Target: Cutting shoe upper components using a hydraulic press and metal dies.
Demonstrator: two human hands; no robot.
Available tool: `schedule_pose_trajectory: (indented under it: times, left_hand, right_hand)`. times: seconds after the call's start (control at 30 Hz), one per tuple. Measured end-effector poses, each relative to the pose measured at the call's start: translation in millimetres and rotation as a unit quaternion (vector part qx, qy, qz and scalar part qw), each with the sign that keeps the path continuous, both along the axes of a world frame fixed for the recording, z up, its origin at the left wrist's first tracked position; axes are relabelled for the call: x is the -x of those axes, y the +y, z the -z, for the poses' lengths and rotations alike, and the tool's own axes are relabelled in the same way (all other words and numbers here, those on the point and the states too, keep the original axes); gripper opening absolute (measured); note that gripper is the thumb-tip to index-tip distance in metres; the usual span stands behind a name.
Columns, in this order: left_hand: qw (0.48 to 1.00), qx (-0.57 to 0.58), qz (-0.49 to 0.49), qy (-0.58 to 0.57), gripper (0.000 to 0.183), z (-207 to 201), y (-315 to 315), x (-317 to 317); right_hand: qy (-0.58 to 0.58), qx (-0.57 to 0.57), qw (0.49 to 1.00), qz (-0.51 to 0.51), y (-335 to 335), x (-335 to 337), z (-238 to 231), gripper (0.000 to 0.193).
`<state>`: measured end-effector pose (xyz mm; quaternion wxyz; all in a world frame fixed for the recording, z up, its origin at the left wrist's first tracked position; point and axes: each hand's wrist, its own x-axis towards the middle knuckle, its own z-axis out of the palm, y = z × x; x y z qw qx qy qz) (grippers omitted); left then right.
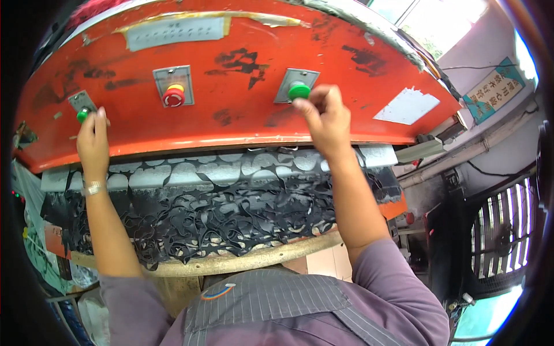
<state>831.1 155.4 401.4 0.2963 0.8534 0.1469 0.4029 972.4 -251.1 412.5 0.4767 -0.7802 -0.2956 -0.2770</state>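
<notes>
A wide orange-red machine panel [231,118] fills the far side, worn and smeared with black marks. My left hand [94,135] is raised to the green push button [82,115] at its left end, fingers curled and held together beside it. On the right, my right hand [328,118] is also half-curled, its thumb and forefinger at the edge of another green push button [299,90]. Neither hand shows a loose object in it. Whether either button is pressed in, I cannot tell. Between them sits a red emergency stop button [173,96] with a yellow collar.
Tangled black cut-out scrap [231,213] covers the machine bed under my forearms, spilling toward its curved pale front edge [213,264]. A white slab [375,155] with round cut-outs over it lies below the panel. A black fan [505,233] stands at the right.
</notes>
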Motion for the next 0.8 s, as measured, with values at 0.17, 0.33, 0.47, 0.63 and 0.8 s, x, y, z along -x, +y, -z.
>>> schedule_pose_trajectory:
  times: [0.17, 0.33, 0.47, 0.63, 0.8]
  left_hand:
    - [0.977, 0.018, 0.172, 0.123, 0.033, 75.9, -124.6, 65.3]
    - [0.896, 0.043, 0.356, 0.261, 0.012, 106.7, -242.1, 124.8]
    - [0.924, -0.083, 0.323, 0.189, 0.011, 120.0, -278.6, 123.8]
    - [0.941, -0.086, 0.269, 0.187, 0.011, 124.3, -286.7, 116.9]
    - [0.932, -0.064, 0.268, 0.236, 0.009, 112.8, -281.7, 108.2]
  right_hand:
    - [0.147, 0.314, 0.930, -0.126, -37.7, 102.7, 66.8, 0.034]
    - [0.107, 0.404, 0.873, -0.250, -58.8, 186.6, 130.6, 0.039]
    - [0.027, 0.351, 0.927, -0.128, -55.7, 198.4, 157.4, 0.025]
    - [0.025, 0.306, 0.945, -0.116, -49.7, 187.5, 160.5, 0.013]
    - [0.137, 0.417, 0.863, -0.251, -47.3, 130.5, 103.2, 0.023]
